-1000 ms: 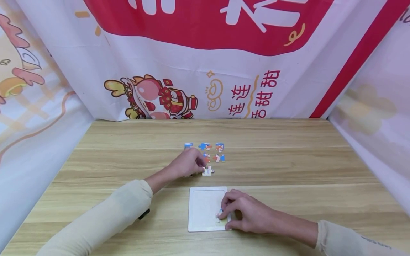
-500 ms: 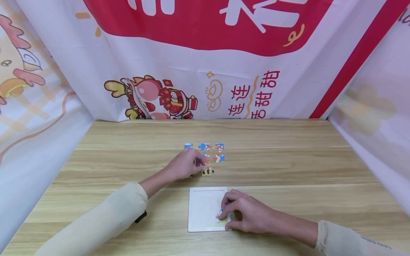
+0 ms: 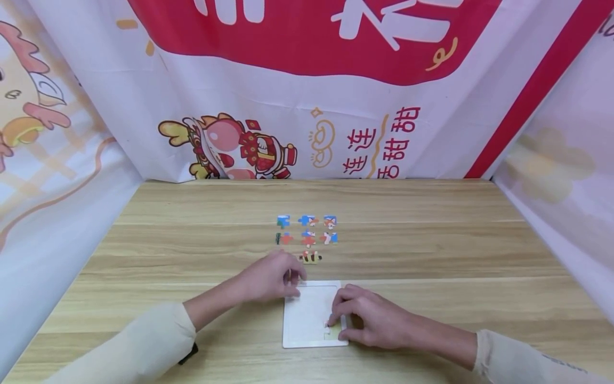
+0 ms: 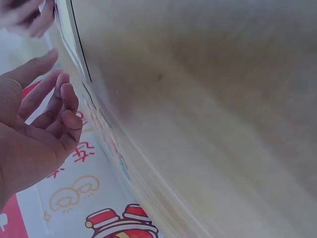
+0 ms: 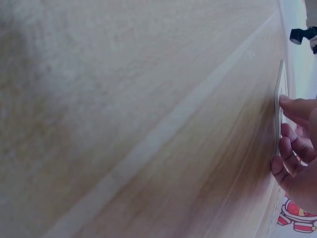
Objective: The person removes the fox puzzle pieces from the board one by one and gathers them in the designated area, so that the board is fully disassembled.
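Note:
A square white puzzle tray (image 3: 303, 342) lies on the table in front of the person. Two pale joined jigsaw pieces (image 3: 334, 332) show in its lower right, partly under the right fingers. The right hand (image 3: 366, 317) holds the tray's right side with bent fingers, the thumb at the edge and a fingertip on the pieces. Over the tray's upper left corner hovers the left hand (image 3: 272, 274); its fingers are loosely bent, thumb apart, with nothing seen between them in the left wrist view. A yellow-and-brown striped jigsaw piece (image 3: 310, 257) lies just beyond it.
Behind the striped piece, several jigsaw pieces with blue and orange print (image 3: 308, 220) lie picture side up in rows. The wooden table (image 3: 431, 234) ends at a printed white and red cloth backdrop (image 3: 307, 96), with cloth walls on both sides.
The striped piece went from its white back to its picture side. The left hand then left the pieces and came back toward the tray. The right hand stayed put.

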Tool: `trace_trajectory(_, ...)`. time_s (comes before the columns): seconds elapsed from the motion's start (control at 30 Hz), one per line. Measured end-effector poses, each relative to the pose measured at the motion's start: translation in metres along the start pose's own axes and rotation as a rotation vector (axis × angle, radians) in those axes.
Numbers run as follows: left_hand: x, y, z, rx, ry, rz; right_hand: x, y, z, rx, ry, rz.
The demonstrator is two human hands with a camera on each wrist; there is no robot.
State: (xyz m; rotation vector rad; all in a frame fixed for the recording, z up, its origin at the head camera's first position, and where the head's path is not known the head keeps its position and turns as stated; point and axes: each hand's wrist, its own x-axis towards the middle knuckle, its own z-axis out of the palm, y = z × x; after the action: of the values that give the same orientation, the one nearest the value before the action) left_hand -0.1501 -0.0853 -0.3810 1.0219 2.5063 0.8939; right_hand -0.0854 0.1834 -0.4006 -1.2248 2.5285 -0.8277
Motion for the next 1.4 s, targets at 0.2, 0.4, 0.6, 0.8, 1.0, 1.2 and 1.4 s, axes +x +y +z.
trace_trajectory(0.2,-0.014,0.006,0.007,0.084,-0.043,-0.054,0.002,-0.002,-0.001,-0.002,-0.035,0.048)
trace_trajectory(0.4,-0.022,0.008,0.009,0.176,-0.081,-0.071,0.002,-0.002,-0.001,-0.001,-0.039,0.044)
trace_trajectory(0.6,-0.025,0.007,0.007,0.209,-0.106,-0.040,0.003,-0.002,-0.003,0.001,-0.038,0.030)
trace_trajectory(0.8,-0.026,0.006,0.010,0.230,-0.106,-0.035,0.004,-0.003,-0.004,0.011,-0.045,0.049)
trace_trajectory(1.0,-0.026,0.008,0.011,0.221,-0.101,-0.055,0.004,-0.003,-0.004,0.020,-0.044,0.033)
trace_trajectory(1.2,-0.027,0.010,0.010,0.211,-0.095,-0.053,0.006,-0.004,-0.005,0.057,-0.054,0.054)
trace_trajectory(1.4,-0.025,0.008,0.010,0.200,-0.103,-0.060,0.009,-0.006,-0.006,0.077,-0.082,0.093)
